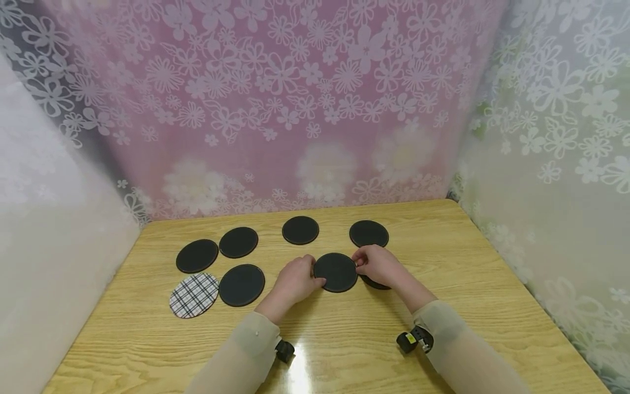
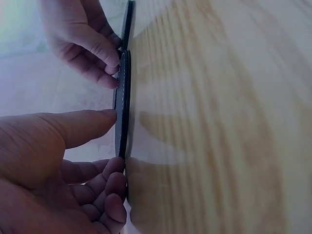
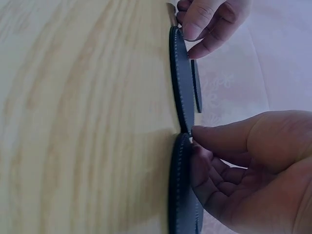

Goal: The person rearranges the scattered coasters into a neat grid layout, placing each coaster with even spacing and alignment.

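A round black coaster [image 1: 336, 272] with a stitched rim [image 2: 125, 97] lies close to the table between my two hands. At its left edge my left hand [image 1: 296, 280] grips it, thumb over the near rim and fingertips at the far side. Thumb and forefinger of my right hand [image 1: 378, 265] pinch the opposite edge. Beneath the right hand another black coaster [image 1: 376, 283] is mostly hidden; the right wrist view shows this neighbouring coaster [image 3: 179, 195] end to end with the held one.
On the wooden table [image 1: 458, 284], black coasters [image 1: 369, 233] [image 1: 301, 230] [image 1: 238, 242] [image 1: 197, 255] lie along the back. At the left are one more black coaster [image 1: 241, 285] and a plaid coaster [image 1: 194, 295]. Flowered curtains [image 1: 305, 98] hang behind and at both sides.
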`<state>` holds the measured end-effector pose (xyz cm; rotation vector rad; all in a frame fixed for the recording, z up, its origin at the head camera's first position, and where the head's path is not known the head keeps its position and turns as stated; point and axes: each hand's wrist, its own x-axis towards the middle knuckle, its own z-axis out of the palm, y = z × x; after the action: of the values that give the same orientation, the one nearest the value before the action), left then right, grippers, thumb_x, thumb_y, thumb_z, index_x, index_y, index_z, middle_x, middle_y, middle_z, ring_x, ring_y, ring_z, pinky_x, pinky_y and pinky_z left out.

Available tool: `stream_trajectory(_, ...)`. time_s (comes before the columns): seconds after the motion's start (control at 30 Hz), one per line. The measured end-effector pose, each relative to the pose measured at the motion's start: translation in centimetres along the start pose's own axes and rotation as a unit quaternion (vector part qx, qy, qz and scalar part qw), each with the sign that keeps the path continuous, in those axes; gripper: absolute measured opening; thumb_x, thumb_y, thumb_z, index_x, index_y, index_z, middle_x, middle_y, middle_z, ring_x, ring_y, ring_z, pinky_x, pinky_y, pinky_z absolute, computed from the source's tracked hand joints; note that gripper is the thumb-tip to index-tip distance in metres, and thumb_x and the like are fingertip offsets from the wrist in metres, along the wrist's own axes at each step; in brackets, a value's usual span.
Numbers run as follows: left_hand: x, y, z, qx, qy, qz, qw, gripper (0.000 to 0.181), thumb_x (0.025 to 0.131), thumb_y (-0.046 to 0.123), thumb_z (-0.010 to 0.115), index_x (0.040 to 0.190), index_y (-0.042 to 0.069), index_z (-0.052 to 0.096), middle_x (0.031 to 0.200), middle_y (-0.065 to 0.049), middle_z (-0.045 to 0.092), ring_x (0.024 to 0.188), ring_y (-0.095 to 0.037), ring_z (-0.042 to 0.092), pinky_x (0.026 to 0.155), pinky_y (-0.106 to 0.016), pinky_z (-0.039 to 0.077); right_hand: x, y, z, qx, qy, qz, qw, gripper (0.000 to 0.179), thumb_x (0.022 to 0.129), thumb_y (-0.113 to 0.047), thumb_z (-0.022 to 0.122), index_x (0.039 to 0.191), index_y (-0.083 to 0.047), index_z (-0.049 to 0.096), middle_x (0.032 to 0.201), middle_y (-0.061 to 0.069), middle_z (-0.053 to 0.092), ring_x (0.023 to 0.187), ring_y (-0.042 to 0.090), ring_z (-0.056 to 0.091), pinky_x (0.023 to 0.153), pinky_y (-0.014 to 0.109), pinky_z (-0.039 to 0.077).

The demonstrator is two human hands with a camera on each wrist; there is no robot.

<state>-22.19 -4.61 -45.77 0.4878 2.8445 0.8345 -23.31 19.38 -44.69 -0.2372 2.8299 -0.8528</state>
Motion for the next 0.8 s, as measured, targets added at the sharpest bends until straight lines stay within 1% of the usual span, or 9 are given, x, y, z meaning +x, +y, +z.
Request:
stream_trajectory(0.07, -0.1, 0.1, -0.2, -0.002, -0.001, -0.002, 1.0000, 0.054, 0.101, 0.027, 0.085, 0.140, -0.005, 0.065, 0.096, -0.006, 0.063, 0.084, -0.022, 0.059, 0.081, -0.043, 0.055, 0.0, -0.1, -0.2, -0.002, 0.003, -0.001, 1.0000, 0.021, 0.102, -0.004, 0.079, 0.122, -0.001, 0.077, 0.101, 0.003, 0.072, 0.095, 0.020, 0.068, 0.093, 0.045, 0.057)
stream_trajectory(0.13, -0.2, 0.1, -0.5, -0.001, 0.005, -0.002, 1.0000, 0.057, 0.102, 0.029, 0.083, 0.144, -0.005, 0.064, 0.102, -0.009, 0.065, 0.089, -0.026, 0.063, 0.085, -0.045, 0.056, 0.0, -0.4, -0.5, -0.005, 0.008, -0.004, 0.9999, 0.023, 0.103, -0.006, 0.078, 0.124, 0.001, 0.076, 0.102, 0.003, 0.072, 0.096, 0.021, 0.068, 0.092, 0.045, 0.058)
stream_trajectory(0.23, -0.1, 0.1, -1.1, 0.021, 0.019, -0.004, 0.9996, 0.058, 0.105, 0.035, 0.079, 0.148, -0.002, 0.064, 0.125, -0.017, 0.068, 0.113, -0.036, 0.067, 0.100, -0.051, 0.056, 0.3, -0.9, -1.0, -0.014, 0.020, -0.010, 0.9996, 0.031, 0.104, -0.010, 0.078, 0.133, 0.002, 0.073, 0.109, 0.006, 0.073, 0.101, 0.025, 0.069, 0.091, 0.047, 0.058)
stream_trajectory(0.3, 0.0, -0.1, -1.6, 0.038, 0.029, -0.010, 0.9988, 0.060, 0.107, 0.040, 0.077, 0.151, 0.002, 0.063, 0.141, -0.021, 0.064, 0.129, -0.042, 0.062, 0.108, -0.057, 0.052, 0.6, -1.2, -1.2, -0.024, 0.025, -0.015, 0.9993, 0.041, 0.105, -0.015, 0.078, 0.141, 0.002, 0.070, 0.116, 0.010, 0.072, 0.107, 0.028, 0.069, 0.093, 0.048, 0.057)
stream_trajectory(0.37, 0.2, -0.3, -2.1, 0.056, 0.036, -0.020, 0.9976, 0.064, 0.107, 0.044, 0.075, 0.156, 0.005, 0.060, 0.154, -0.020, 0.058, 0.141, -0.045, 0.055, 0.115, -0.062, 0.046, 0.9, -1.5, -1.3, -0.030, 0.026, -0.016, 0.9991, 0.050, 0.106, -0.019, 0.078, 0.149, 0.001, 0.064, 0.128, 0.014, 0.069, 0.117, 0.033, 0.067, 0.098, 0.051, 0.056)
stream_trajectory(0.47, 0.7, -0.8, -2.7, 0.066, 0.043, -0.032, 0.9963, 0.068, 0.109, 0.045, 0.072, 0.163, 0.009, 0.053, 0.164, -0.019, 0.050, 0.150, -0.045, 0.046, 0.118, -0.069, 0.040, 1.5, -1.7, -1.3, -0.038, 0.025, -0.018, 0.9988, 0.061, 0.107, -0.021, 0.077, 0.160, 0.000, 0.054, 0.148, 0.023, 0.059, 0.136, 0.041, 0.059, 0.108, 0.058, 0.051)
stream_trajectory(0.57, 1.1, -1.2, -3.2, 0.075, 0.047, -0.042, 0.9952, 0.072, 0.110, 0.046, 0.070, 0.168, 0.011, 0.047, 0.173, -0.017, 0.041, 0.159, -0.044, 0.036, 0.122, -0.071, 0.033, 2.2, -1.8, -1.2, -0.040, 0.022, -0.021, 0.9987, 0.068, 0.109, -0.023, 0.074, 0.167, -0.002, 0.045, 0.165, 0.029, 0.044, 0.151, 0.049, 0.045, 0.116, 0.064, 0.044)
stream_trajectory(0.63, 1.3, -1.5, -3.5, 0.083, 0.049, -0.047, 0.9942, 0.074, 0.110, 0.047, 0.069, 0.170, 0.011, 0.044, 0.177, -0.016, 0.034, 0.163, -0.044, 0.029, 0.124, -0.072, 0.029, 2.7, -1.9, -1.1, -0.043, 0.020, -0.026, 0.9985, 0.073, 0.110, -0.026, 0.073, 0.170, -0.003, 0.039, 0.171, 0.029, 0.036, 0.157, 0.051, 0.035, 0.120, 0.067, 0.038)
stream_trajectory(0.8, 1.8, -2.1, -3.9, 0.107, 0.049, -0.057, 0.9914, 0.077, 0.111, 0.051, 0.066, 0.173, 0.013, 0.039, 0.181, -0.015, 0.026, 0.167, -0.043, 0.018, 0.128, -0.073, 0.019, 3.9, -2.3, -0.6, -0.073, 0.021, -0.050, 0.9959, 0.079, 0.111, -0.035, 0.070, 0.172, -0.002, 0.033, 0.175, 0.027, 0.032, 0.162, 0.049, 0.027, 0.127, 0.067, 0.029)
